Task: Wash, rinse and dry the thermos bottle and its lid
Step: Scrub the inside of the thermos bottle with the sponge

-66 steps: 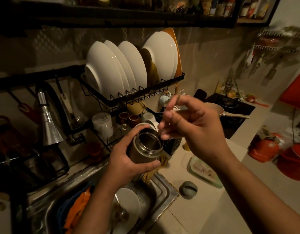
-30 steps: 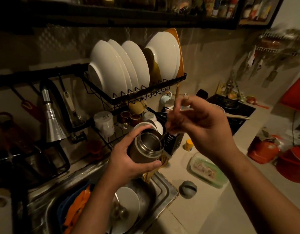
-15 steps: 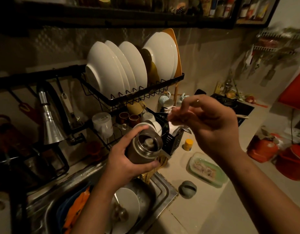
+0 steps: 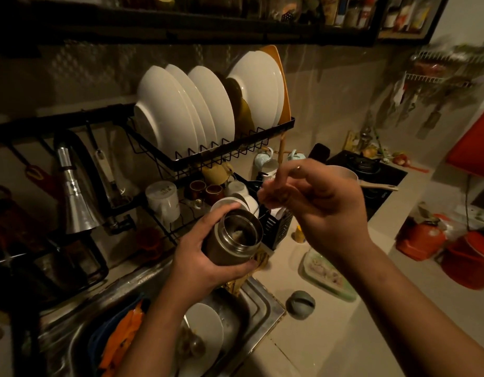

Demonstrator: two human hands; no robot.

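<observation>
Several white plates point(image 4: 181, 115) stood upright in the black dish rack point(image 4: 235, 148) on the wall, above the steel sink point(image 4: 257, 314), which held a plate and an orange item. To the right of the sink lay the pale worktop point(image 4: 330, 336), and on it a small grey round piece point(image 4: 300, 304), probably the lid, though I cannot be sure. The left hand point(image 4: 200, 257) was wrapped around the thermos bottle point(image 4: 232, 238) and held it over the edge of the sink, with the open mouth turned to the camera. Something pale, perhaps food rests, showed at the bottom inside. The right hand point(image 4: 317, 208) was raised just beside the mouth, its fingers closed together on a thin utensil point(image 4: 258, 206), blurred by motion, so I cannot tell what kind it was.

In my judgement the washing itself had not begun. The risk was that the bottle, held high and tilted, could slip from a wet palm and fall on the plate below, or that scraped rests could drop on the worktop instead of the sink.
</observation>
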